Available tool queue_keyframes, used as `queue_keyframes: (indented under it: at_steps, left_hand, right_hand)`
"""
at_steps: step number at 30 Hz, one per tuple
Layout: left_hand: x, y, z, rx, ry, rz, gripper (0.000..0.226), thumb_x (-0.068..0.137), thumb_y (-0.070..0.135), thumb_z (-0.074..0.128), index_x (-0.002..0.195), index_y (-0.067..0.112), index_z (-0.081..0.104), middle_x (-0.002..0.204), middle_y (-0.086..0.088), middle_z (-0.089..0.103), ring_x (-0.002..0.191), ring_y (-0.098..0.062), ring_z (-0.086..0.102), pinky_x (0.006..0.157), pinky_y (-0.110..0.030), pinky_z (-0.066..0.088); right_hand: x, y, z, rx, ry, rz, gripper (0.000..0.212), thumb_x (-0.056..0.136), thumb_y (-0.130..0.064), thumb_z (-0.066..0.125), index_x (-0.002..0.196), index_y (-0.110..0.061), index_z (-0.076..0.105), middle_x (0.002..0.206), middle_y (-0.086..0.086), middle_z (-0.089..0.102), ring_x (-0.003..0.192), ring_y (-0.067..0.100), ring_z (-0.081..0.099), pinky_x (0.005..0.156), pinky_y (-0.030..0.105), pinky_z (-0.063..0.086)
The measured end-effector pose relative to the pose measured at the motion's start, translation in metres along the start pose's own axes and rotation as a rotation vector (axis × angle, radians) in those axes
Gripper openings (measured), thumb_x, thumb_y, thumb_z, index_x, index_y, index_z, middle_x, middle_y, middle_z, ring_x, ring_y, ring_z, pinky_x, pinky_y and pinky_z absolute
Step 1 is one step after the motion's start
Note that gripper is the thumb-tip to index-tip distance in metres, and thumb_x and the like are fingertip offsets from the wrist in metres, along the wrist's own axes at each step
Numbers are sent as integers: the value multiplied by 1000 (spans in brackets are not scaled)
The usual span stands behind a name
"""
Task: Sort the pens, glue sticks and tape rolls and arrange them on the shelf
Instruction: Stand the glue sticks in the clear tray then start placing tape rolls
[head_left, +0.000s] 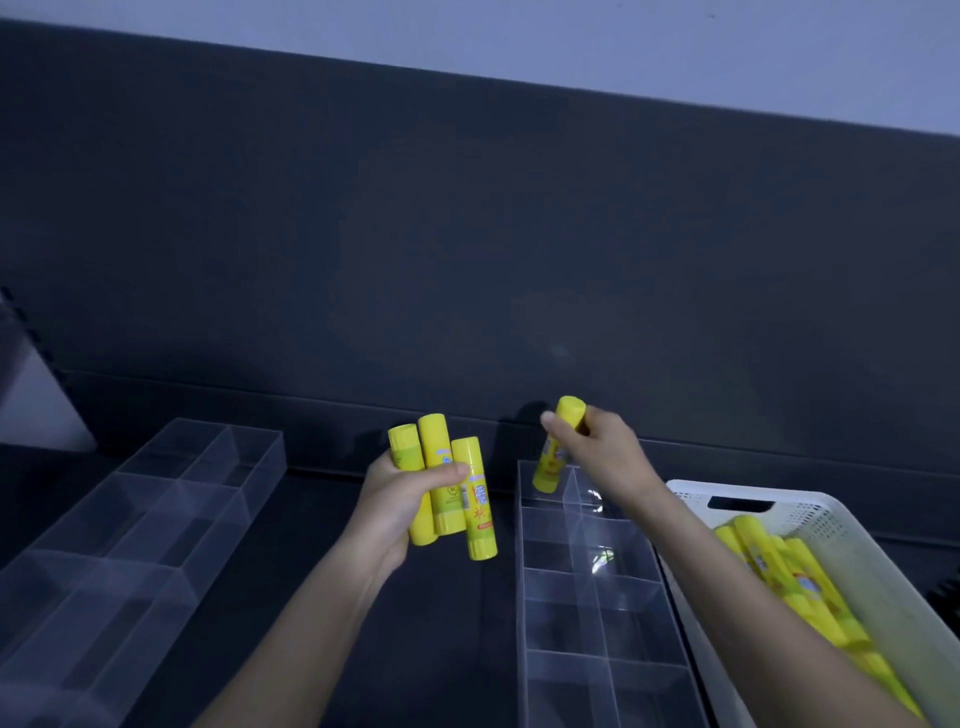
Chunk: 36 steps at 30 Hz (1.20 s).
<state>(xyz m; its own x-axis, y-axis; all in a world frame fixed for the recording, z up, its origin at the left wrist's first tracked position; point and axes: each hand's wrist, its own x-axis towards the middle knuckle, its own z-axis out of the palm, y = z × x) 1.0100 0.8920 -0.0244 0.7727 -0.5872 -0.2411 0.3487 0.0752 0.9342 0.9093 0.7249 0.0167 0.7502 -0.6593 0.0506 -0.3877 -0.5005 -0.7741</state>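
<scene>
Above the clear divided organizer, the right hand grips one yellow glue stick; the left hand clutches three glue sticks.

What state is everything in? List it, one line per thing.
Left hand: grips three glue sticks, upright.
Right hand: holds single glue stick, tilted, lower end at right organizer's far-left compartment.
Right organizer: nothing seen lying inside.
Left organizer: nothing seen inside.
White basket: holds loose glue sticks, piled.
</scene>
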Motion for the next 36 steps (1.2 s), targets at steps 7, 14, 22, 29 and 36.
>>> queue_keyframes:
  at_steps: [7, 14, 22, 29, 36]
  left_hand:
    - [1, -10, -6, 58, 9, 13, 19, 72, -1, 73, 87, 6, 65, 75, -4, 71, 70, -20, 69, 64, -35, 55]
    - [3, -14, -1, 85, 13, 2, 24, 71, 0, 74, 93, 3, 64, 81, -8, 70, 76, -25, 68, 70, -39, 55]
    - [1, -9, 15, 126, -14, 25, 34, 70, 0, 75, 101, 0, 63, 85, -7, 70, 79, -23, 68, 69, -36, 54]
    - [-2, -5, 49, 137, -166, 66, 22, 76, -3, 69, 96, 2, 60, 80, -6, 71, 67, -15, 69, 60, -29, 54]
    - [2, -9, 38, 177, -102, 49, 16, 80, 4, 68, 95, 6, 63, 88, -8, 66, 85, -24, 63, 75, -36, 52]
  right_hand:
    - [12, 40, 37, -307, -49, 40, 18, 84, -17, 63, 97, -6, 58, 95, 14, 66, 79, 24, 55, 66, 26, 39]
    - [15, 45, 38, -308, -37, 37, 20, 80, -15, 66, 96, -7, 57, 85, 6, 58, 77, 22, 54, 64, 26, 39]
    - [-7, 29, 11, -127, 57, -47, 23, 77, -18, 73, 96, -7, 67, 88, 5, 70, 86, 18, 65, 83, 32, 51]
    - [-30, 19, 0, 130, -329, -78, 7, 76, -15, 72, 75, -15, 66, 77, 2, 69, 74, 11, 61, 78, 35, 50]
    - [1, 41, -29, 144, 11, -24, 5, 73, -11, 70, 71, -10, 65, 75, 2, 71, 70, 16, 63, 71, 28, 48]
